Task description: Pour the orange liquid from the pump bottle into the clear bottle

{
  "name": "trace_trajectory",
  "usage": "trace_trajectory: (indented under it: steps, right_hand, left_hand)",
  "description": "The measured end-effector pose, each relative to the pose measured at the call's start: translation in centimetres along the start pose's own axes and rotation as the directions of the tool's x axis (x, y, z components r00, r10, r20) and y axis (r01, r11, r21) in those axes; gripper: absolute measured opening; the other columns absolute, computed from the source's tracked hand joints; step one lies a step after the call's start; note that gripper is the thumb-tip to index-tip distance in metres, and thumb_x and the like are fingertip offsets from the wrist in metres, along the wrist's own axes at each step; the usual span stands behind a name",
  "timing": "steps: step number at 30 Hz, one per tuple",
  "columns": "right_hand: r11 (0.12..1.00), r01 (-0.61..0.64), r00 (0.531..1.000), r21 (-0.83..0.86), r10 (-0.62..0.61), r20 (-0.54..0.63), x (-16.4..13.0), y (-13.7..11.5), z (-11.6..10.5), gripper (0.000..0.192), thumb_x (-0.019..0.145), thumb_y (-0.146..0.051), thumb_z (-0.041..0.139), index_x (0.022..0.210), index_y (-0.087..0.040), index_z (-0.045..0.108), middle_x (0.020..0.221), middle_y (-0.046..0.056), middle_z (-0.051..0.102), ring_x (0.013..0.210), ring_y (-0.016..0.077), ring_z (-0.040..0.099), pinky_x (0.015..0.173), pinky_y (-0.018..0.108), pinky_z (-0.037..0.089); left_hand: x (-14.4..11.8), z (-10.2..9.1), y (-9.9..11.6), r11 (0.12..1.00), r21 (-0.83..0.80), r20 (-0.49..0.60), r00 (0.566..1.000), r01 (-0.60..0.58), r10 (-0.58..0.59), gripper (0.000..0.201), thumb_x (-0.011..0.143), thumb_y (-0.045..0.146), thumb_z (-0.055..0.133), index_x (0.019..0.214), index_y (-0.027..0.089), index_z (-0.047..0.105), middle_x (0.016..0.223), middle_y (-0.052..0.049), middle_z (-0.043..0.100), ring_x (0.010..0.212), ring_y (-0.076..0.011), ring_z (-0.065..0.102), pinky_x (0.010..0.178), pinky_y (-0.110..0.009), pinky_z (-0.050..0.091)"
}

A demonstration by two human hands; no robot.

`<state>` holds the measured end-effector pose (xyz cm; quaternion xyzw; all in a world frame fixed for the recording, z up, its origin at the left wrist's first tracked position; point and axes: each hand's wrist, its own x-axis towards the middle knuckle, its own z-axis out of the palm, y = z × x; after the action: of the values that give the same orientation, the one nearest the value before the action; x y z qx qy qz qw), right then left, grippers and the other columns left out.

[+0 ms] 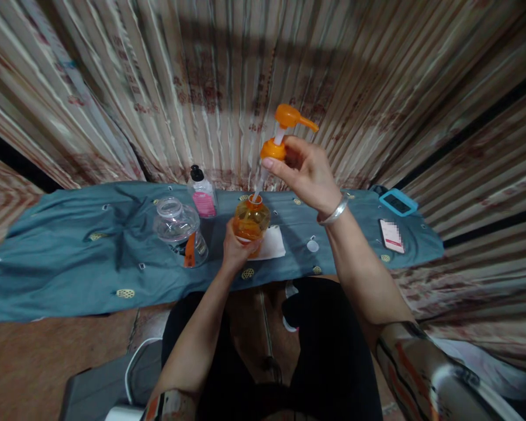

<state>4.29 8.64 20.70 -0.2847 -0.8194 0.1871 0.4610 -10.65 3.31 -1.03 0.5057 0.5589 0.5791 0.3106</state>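
Left grip point(237, 250) wraps the rounded, translucent amber plastic bottle point(259, 216) at the near side of the teal cloth-covered counter point(70, 234); right grip point(305, 174) pinches the bright orange plastic pump point(273, 150) by its collar, clear tube point(263, 174) reaching the bottle's mouth. I'd guess light, stiff, smooth, maybe slippery: hold bottle round its body, pump by collar.

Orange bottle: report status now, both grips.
Left grip around orange bottle. Right grip holding pump above, its tube at the bottle's mouth. Nothing seen blocking it.
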Motion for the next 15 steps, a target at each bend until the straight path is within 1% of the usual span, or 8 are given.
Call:
trace_trajectory:
  steps: [4, 6, 8, 11, 15]
  right_hand:
    - [0.999, 0.037, 0.997, 0.018, -0.036, -0.075, -0.3, -0.3, 0.0, 0.028, 0.087, -0.049, 0.071, 0.093, -0.022, 0.063, 0.08, -0.002, 0.059, 0.078, 0.0166, 0.061, 0.08, 0.035, 0.054]
    - [0.998, 0.054, 0.993, -0.014, -0.055, -0.108, -0.5, -0.2, -0.1, 0.025, 0.089, -0.046, 0.07, 0.095, -0.022, 0.065, 0.081, -0.002, 0.06, 0.086, 0.0177, 0.064, 0.085, 0.036, 0.054]
    - [0.997, 0.054, 0.989, -0.055, -0.061, -0.134, -0.6, 0.0, -0.2, 0.023, 0.088, -0.044, 0.071, 0.093, -0.023, 0.065, 0.081, -0.002, 0.062, 0.094, 0.0191, 0.065, 0.093, 0.038, 0.053]
    - [0.999, 0.02, 0.989, -0.043, -0.026, -0.144, -0.8, 0.5, -0.4, 0.024, 0.088, -0.045, 0.071, 0.094, -0.023, 0.065, 0.087, -0.001, 0.065, 0.1, 0.02, 0.066, 0.095, 0.04, 0.053]
    - [1.0, -0.019, 0.987, -0.019, 0.015, -0.162, -1.2, 0.9, -0.6, 0.024, 0.087, -0.044, 0.072, 0.095, -0.022, 0.065, 0.09, -0.001, 0.067, 0.097, 0.0188, 0.067, 0.095, 0.04, 0.054]
  left_hand:
    - [0.0, 0.0, -0.1, 1.0, -0.002, -0.009, 1.0, 0.003, -0.003, 0.088, 0.054, 0.038, 0.09, 0.129, 0.021, 0.047, 0.125, -0.01, 0.066, 0.118, -0.0282, 0.065, 0.102, -0.043, 0.052]
    - [0.0, 0.0, -0.1, 1.0, -0.001, -0.009, 1.0, 0.003, -0.003, 0.089, 0.055, 0.037, 0.09, 0.13, 0.021, 0.046, 0.126, -0.01, 0.065, 0.118, -0.028, 0.065, 0.103, -0.044, 0.051]
    - [0.0, 0.0, -0.1, 1.0, -0.002, -0.008, 1.0, 0.003, -0.003, 0.088, 0.056, 0.036, 0.09, 0.13, 0.021, 0.046, 0.127, -0.01, 0.065, 0.118, -0.0277, 0.064, 0.104, -0.044, 0.051]
    - [0.0, 0.0, -0.1, 1.0, -0.01, -0.009, 1.0, 0.002, -0.002, 0.087, 0.055, 0.036, 0.09, 0.129, 0.021, 0.047, 0.127, -0.01, 0.065, 0.118, -0.0278, 0.065, 0.104, -0.045, 0.051]
    - [0.0, 0.0, -0.1, 1.0, -0.006, -0.014, 1.0, 0.013, -0.013, 0.088, 0.054, 0.035, 0.091, 0.13, 0.021, 0.047, 0.127, -0.01, 0.065, 0.119, -0.0289, 0.064, 0.105, -0.047, 0.051]
